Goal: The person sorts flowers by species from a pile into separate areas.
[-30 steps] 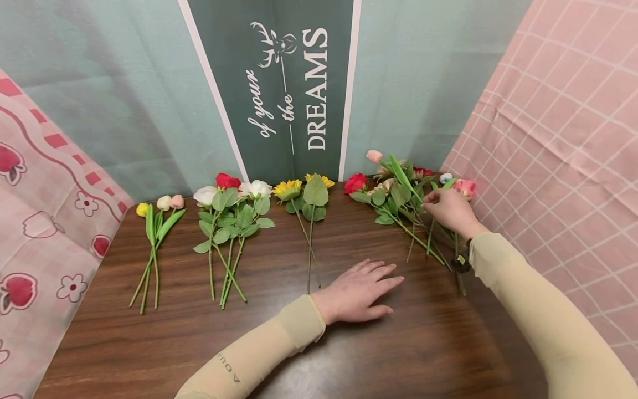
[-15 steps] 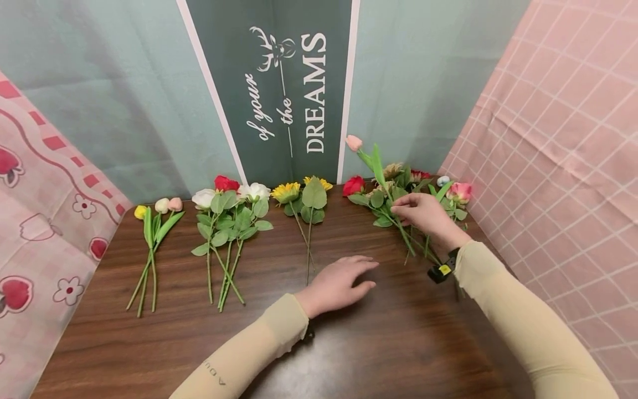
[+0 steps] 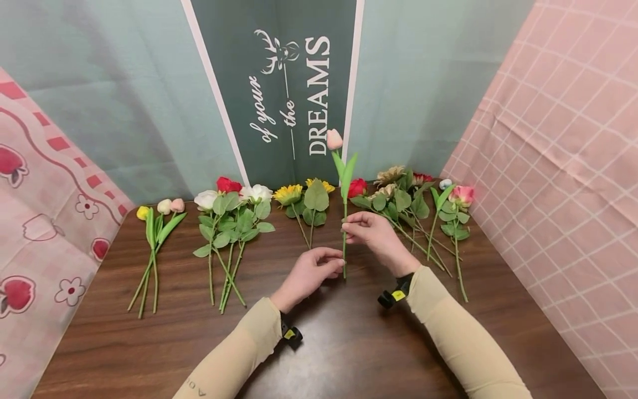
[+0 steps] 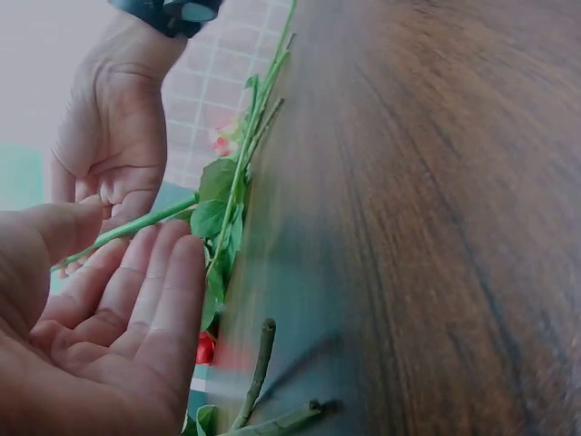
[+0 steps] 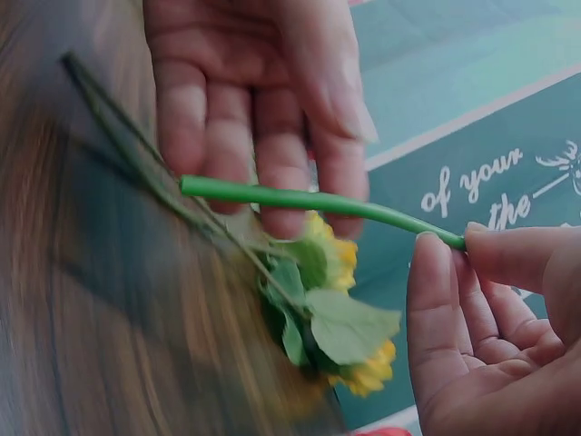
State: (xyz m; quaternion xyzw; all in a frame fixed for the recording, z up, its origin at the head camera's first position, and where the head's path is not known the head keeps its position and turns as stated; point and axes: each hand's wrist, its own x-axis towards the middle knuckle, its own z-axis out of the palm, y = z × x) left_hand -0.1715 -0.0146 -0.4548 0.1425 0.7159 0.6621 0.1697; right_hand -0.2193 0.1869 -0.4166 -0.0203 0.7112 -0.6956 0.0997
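Head view: we hold a pink tulip [image 3: 334, 139] upright at frame centre, our right hand [image 3: 371, 237] pinching its green stem [image 3: 344, 244]. Our left hand [image 3: 309, 272] sits just below, fingers loosely spread at the stem's lower end; right wrist view shows them behind it, contact uncertain. Sorted so far, by the look of it: tulips [image 3: 158, 206] left, roses [image 3: 228, 194], sunflowers [image 3: 299, 193]. Mixed pile [image 3: 418, 199] at right remains unsorted on the table [image 3: 349, 343].

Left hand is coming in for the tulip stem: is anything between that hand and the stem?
Nothing visible. The pink tulip is held upright by the right hand; the left hand sits open beside its lower stem, with only air between.
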